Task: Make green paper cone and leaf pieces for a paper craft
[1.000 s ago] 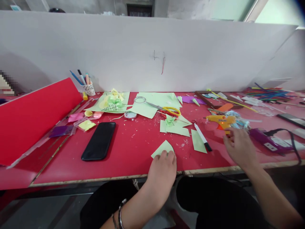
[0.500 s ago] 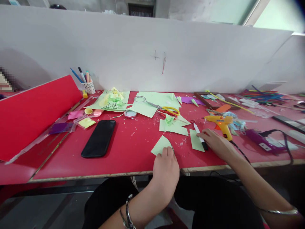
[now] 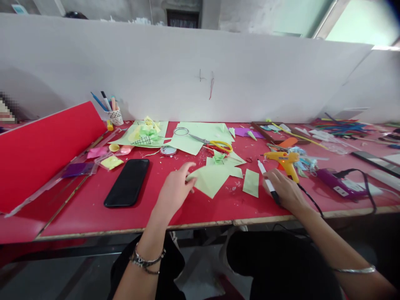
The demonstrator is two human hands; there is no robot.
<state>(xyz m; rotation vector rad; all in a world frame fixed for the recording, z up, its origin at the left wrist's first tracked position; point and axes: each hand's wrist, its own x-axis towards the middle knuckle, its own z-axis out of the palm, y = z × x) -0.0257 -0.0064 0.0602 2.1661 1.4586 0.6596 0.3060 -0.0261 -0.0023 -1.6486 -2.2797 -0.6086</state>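
Observation:
Over the middle of the table my left hand is open, its thumb and forefinger apart at the left edge of a light green paper piece. The far edge of this piece overlaps other green scraps. My right hand is closed on a white marker with a black end, which slants across its fingers. A small green paper rectangle lies just left of the marker. Behind the right hand a yellow glue gun rests with its cord trailing toward the table edge.
Yellow-handled scissors lie on green sheets. At left are a black phone, a red board and a pen cup. A purple box with a cord sits right. A white partition stands behind.
My left hand has moved left, its fingers now spread, and the paper piece by it lies farther back and turned. My right hand and the marker have shifted right, off the small rectangle.

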